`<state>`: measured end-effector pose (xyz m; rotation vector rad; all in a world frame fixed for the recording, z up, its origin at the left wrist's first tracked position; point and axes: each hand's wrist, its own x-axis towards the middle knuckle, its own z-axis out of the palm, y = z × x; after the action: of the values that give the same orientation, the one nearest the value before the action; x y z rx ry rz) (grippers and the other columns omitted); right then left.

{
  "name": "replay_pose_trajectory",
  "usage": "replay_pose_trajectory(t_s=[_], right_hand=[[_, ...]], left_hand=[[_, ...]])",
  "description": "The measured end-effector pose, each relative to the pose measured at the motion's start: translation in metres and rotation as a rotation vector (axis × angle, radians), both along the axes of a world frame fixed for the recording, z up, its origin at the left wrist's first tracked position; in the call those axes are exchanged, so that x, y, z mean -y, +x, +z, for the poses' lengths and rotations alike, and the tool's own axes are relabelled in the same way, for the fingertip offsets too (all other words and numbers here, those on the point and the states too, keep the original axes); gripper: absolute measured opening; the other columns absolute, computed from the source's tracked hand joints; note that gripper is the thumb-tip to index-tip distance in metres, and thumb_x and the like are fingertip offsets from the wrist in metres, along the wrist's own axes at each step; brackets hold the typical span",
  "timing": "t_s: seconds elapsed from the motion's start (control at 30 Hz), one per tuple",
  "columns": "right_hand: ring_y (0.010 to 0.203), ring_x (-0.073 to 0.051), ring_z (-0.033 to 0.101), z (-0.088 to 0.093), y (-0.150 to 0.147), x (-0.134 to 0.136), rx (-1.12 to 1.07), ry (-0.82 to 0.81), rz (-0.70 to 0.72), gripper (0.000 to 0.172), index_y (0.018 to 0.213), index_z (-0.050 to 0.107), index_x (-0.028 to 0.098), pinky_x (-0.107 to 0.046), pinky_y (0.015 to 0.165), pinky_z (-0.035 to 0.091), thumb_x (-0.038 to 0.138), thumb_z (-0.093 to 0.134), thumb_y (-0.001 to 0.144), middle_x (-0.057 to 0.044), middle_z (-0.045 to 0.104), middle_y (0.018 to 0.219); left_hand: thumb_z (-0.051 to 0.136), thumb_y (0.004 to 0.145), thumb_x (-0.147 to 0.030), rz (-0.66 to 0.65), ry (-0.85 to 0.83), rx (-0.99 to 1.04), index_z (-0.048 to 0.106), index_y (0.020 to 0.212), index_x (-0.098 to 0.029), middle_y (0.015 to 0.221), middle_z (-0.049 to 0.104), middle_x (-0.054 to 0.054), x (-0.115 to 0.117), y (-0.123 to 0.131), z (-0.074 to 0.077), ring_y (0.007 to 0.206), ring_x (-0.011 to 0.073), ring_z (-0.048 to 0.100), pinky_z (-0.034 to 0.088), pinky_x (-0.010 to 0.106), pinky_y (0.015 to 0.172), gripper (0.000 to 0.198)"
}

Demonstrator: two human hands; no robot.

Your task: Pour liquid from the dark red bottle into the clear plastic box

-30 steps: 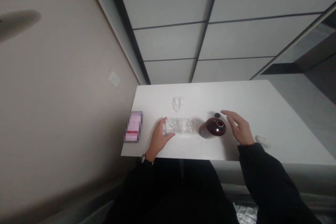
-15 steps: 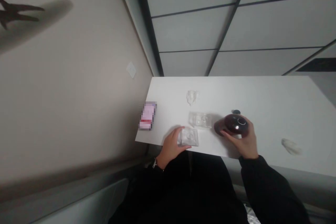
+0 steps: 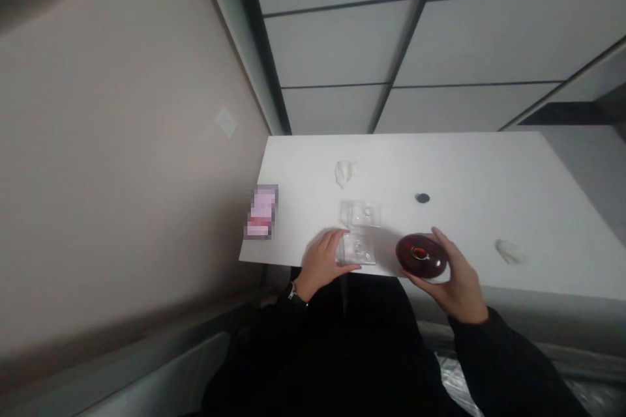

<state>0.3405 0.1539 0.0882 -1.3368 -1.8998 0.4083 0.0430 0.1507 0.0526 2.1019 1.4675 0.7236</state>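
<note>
I see my right hand (image 3: 452, 280) curled about halfway round the dark red bottle (image 3: 421, 256), fingers and thumb clasping its sides, its open mouth facing up at me. The bottle sits at the near edge of the white table (image 3: 489, 169). My left hand (image 3: 323, 262) wraps loosely round one clear glass (image 3: 359, 249), just left of the bottle, also by the near edge. A second clear glass (image 3: 360, 214) stands untouched, behind the first and further left of the bottle. I count two glasses, one bottle, one small dark cap (image 3: 422, 198) behind the bottle, and two white wads (image 3: 343, 172), one well right of the bottle.
</note>
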Motion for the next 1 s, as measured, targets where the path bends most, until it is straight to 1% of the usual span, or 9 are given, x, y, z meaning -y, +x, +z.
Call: replay_pose_trajectory(t_s=[0.1,0.17,0.37,0.57,0.67,0.73,0.83,0.93,1.0], right_hand=[[0.116,-0.035,0.073,0.001,0.002,0.001,-0.022,-0.081,0.074,0.068,0.136,0.058,0.023,-0.053,0.099,0.063,0.048,0.086,0.080,-0.015,0.073,0.126],[0.120,-0.034,0.072,0.002,0.002,0.001,-0.021,-0.112,0.142,0.063,0.134,0.056,0.025,-0.054,0.100,0.063,0.045,0.085,0.082,-0.014,0.072,0.130],[0.125,-0.034,0.070,-0.003,0.005,0.003,0.108,-0.024,0.207,0.069,0.151,0.047,0.028,-0.051,0.096,0.065,0.038,0.078,0.090,-0.015,0.067,0.140],[0.121,-0.035,0.071,-0.006,0.003,0.002,0.141,0.033,0.260,0.073,0.161,0.040,0.031,-0.051,0.093,0.066,0.038,0.072,0.095,-0.014,0.067,0.140],[0.120,-0.036,0.072,-0.009,0.003,0.003,0.151,0.031,0.270,0.074,0.163,0.038,0.032,-0.053,0.093,0.067,0.041,0.070,0.096,-0.014,0.067,0.141],[0.119,-0.036,0.072,-0.013,0.004,0.002,0.142,0.013,0.269,0.073,0.161,0.041,0.032,-0.053,0.092,0.067,0.043,0.071,0.095,-0.014,0.068,0.141],[0.112,-0.036,0.076,-0.018,0.005,0.001,0.075,-0.063,0.219,0.068,0.151,0.053,0.030,-0.050,0.087,0.069,0.049,0.076,0.090,-0.012,0.073,0.133],[0.108,-0.036,0.077,-0.016,0.004,-0.002,0.025,-0.129,0.186,0.062,0.140,0.059,0.028,-0.053,0.087,0.069,0.054,0.078,0.087,-0.012,0.076,0.127],[0.111,-0.036,0.077,-0.010,0.003,-0.003,0.045,-0.133,0.205,0.060,0.140,0.058,0.028,-0.053,0.091,0.068,0.051,0.077,0.088,-0.012,0.075,0.130]], left_hand=[[0.084,0.081,-0.058,-0.002,0.003,0.005,0.048,0.143,-0.023,0.135,0.065,0.014,-0.002,-0.001,0.001,0.127,0.0330,0.064,0.054,0.051,0.110,0.080],[0.084,0.081,-0.058,0.002,-0.003,0.005,0.049,0.143,-0.024,0.135,0.066,0.013,-0.003,-0.001,0.002,0.126,0.0328,0.065,0.054,0.051,0.110,0.079],[0.082,0.084,-0.058,-0.013,-0.011,-0.003,0.047,0.145,-0.022,0.139,0.065,0.013,-0.002,0.000,0.004,0.129,0.0328,0.063,0.053,0.050,0.112,0.080],[0.085,0.082,-0.048,-0.053,-0.030,-0.045,0.042,0.150,-0.020,0.144,0.062,0.014,-0.001,-0.001,0.005,0.133,0.0332,0.060,0.052,0.048,0.114,0.085],[0.083,0.083,-0.053,-0.054,-0.052,-0.047,0.042,0.151,-0.021,0.144,0.062,0.014,0.000,-0.001,0.005,0.132,0.0341,0.061,0.053,0.050,0.113,0.086],[0.082,0.083,-0.059,-0.052,-0.069,-0.046,0.042,0.151,-0.022,0.144,0.062,0.014,0.000,-0.001,0.005,0.132,0.0346,0.061,0.053,0.051,0.112,0.087],[0.082,0.082,-0.063,-0.047,-0.085,-0.039,0.040,0.153,-0.023,0.145,0.062,0.014,0.000,-0.002,0.002,0.134,0.0347,0.061,0.053,0.051,0.112,0.091],[0.086,0.079,-0.059,-0.040,-0.114,-0.014,0.038,0.154,-0.025,0.145,0.063,0.014,0.001,-0.003,0.000,0.133,0.0341,0.063,0.054,0.051,0.111,0.095],[0.090,0.077,-0.053,-0.036,-0.126,0.005,0.040,0.151,-0.026,0.143,0.064,0.013,0.001,-0.003,-0.001,0.131,0.0337,0.064,0.055,0.051,0.110,0.093]])
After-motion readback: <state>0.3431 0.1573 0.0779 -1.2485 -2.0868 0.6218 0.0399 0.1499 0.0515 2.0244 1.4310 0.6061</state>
